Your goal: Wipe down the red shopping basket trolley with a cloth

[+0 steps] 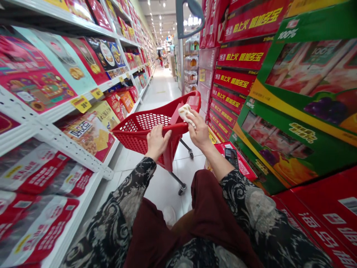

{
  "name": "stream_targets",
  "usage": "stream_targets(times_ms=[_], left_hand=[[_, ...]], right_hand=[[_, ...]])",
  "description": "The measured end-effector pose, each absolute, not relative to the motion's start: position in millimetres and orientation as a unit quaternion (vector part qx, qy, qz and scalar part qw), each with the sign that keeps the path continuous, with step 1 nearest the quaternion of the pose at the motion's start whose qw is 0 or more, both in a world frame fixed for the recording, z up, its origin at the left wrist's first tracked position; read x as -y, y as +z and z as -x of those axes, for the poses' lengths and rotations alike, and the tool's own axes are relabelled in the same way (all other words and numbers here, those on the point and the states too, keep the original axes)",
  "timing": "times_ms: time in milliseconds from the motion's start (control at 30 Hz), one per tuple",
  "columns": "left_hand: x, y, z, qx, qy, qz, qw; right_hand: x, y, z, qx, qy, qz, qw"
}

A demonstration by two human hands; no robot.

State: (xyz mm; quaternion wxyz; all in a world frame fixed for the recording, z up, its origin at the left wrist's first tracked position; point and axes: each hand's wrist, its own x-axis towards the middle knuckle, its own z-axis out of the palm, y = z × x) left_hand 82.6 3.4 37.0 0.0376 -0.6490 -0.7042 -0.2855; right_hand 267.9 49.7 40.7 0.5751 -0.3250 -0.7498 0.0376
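The left hand (157, 142) curls closed over the rim of a red plastic shopping cart (136, 139), while the right hand (199, 130) has its fingers bent firmly around a crumpled white-and-tan packet (186, 116), just above that rim. Juice boxes (301, 93) stack right of the fingers — white store shelves (64, 147) run left.

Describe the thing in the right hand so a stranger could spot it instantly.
In this supermarket aisle, look at the red plastic shopping cart ahead of the person. Over its handle, the right hand pinches a crumpled pale wad with tan spots, cloth or tissue, hard to tell. Soft-looking, it stands out from the bright boxes stacked alongside.
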Motion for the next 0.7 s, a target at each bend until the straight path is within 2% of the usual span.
stream_targets(times_ms=[233, 433, 700], left_hand=[[3, 45, -100, 0.709, -0.273, 0.649, 0.045], [0, 49, -100, 0.716, -0.239, 0.655, 0.041], [-8, 35, -62, 0.706, -0.241, 0.665, 0.009]], right_hand=[[-48, 38, -265, 0.71, 0.01, 0.332, 0.621], [-31, 22, -252, 0.762, -0.064, 0.309, 0.566], [-38, 29, -241, 0.766, -0.053, 0.332, 0.548]])
